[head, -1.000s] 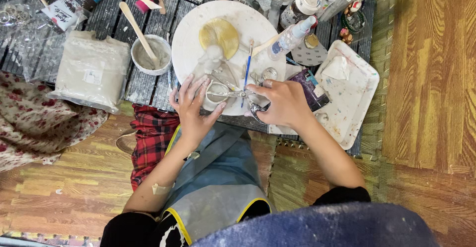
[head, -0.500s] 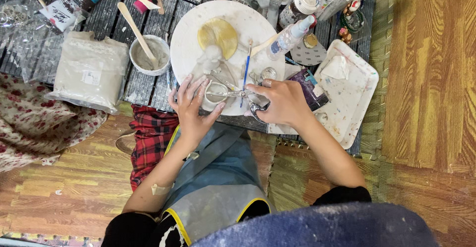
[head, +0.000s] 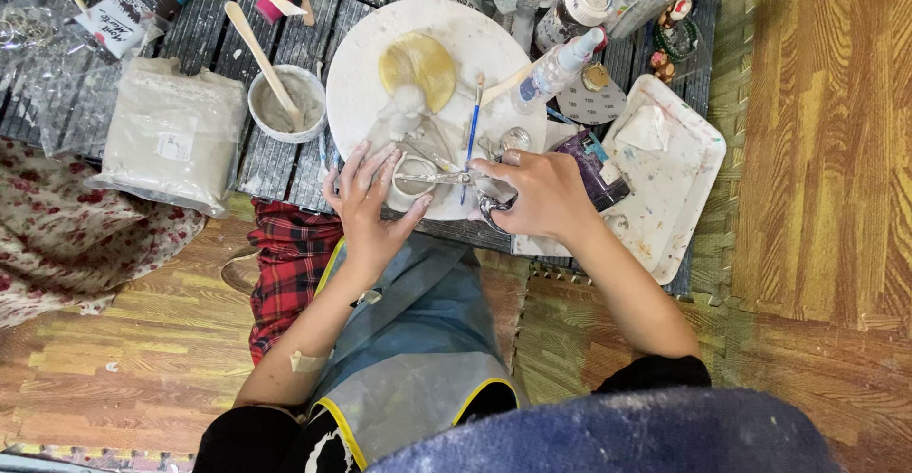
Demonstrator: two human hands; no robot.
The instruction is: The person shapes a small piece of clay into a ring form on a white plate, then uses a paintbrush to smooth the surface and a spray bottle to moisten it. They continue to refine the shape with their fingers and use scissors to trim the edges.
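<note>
1. Right hand [head: 537, 196] is closed around a pair of scissors [head: 446, 179] by the handles, blades pointing left across a white board [head: 361, 74].
2. Left hand [head: 366, 202] lies open, fingers spread, its fingertips touching a small pale ring [head: 410, 180] of clay at the board's near edge; it grips nothing.
3. Scissor blades cross over the ring, just beside the left fingertips.
4. On the board sit a yellow disc [head: 418, 65], a small white figure [head: 404, 112] below it, and a blue brush [head: 472, 131] lying upright to the right.
5. Left of the board stands a bowl [head: 285, 104] of grey slip with a wooden stick [head: 258, 50] resting in it; further left lies a bagged clay block [head: 171, 136].
6. Right of the board lie a spray bottle [head: 556, 66] and a white tray [head: 679, 174] speckled with paint.
7. All of this rests on a dark slatted counter [head: 204, 31]; an apron [head: 418, 340] covers the person's lap.
</note>
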